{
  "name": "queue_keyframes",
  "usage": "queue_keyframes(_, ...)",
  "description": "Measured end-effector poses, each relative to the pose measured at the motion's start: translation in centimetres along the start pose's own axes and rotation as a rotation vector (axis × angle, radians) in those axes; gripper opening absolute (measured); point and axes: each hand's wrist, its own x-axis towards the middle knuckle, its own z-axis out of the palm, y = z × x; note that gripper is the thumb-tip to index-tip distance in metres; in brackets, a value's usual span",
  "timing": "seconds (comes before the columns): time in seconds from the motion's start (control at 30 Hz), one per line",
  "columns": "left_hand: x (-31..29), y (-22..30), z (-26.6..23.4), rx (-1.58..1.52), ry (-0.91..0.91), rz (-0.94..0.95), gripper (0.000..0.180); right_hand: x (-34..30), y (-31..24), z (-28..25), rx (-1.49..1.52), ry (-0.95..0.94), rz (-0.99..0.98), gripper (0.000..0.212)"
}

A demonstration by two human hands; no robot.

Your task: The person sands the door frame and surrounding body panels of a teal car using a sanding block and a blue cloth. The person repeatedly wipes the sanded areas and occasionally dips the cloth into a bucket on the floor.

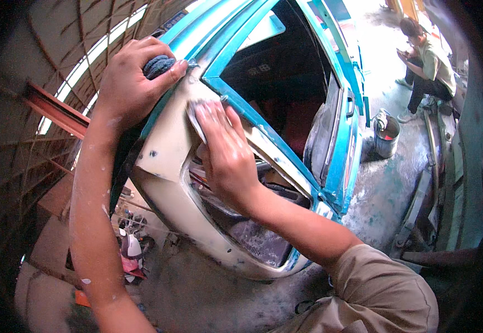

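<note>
A vehicle cab with teal frames [213, 72] and a cream-coated corner panel [166, 152] fills the middle. My left hand [127, 77] rests at the top of the corner pillar, its fingers curled round a bunched dark blue cloth [159, 67]. Lower on the same pillar, my right hand [224, 152] lies with fingers together, pressing a thin pale sheet, apparently sandpaper [196, 121], against the cream surface. Most of that sheet is hidden under the fingers. Dark spots dot the panel, and pale dust or paint specks mark my left forearm.
Below my right wrist is an opening in the cab [252, 230]. An open teal door [338, 144] stands to the right. Beyond it are a metal bucket [387, 141] with a rag on its rim, a seated person [433, 66], and long metal beams [416, 205]. A red-brown beam [58, 111] is at left.
</note>
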Motion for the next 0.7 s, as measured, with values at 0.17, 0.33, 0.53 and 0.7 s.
queue_keyframes(0.17,0.1,0.1,0.3,0.029,0.039,0.008,0.037,2.5,0.4,0.3,-0.069,0.026,-0.008,0.053)
queue_keyframes(0.33,0.1,-0.2,0.4,0.056,0.044,0.030,0.032,0.0,-1.1,0.0,-0.198,0.020,0.002,0.046)
queue_keyframes(0.53,0.4,0.2,0.3,0.007,0.059,-0.015,0.034,2.8,-1.0,0.9,-0.278,0.055,0.040,0.047)
queue_keyframes(0.7,0.4,0.0,0.2,0.010,0.041,0.005,0.033,1.7,-2.0,0.5,-0.321,0.042,0.042,0.048)
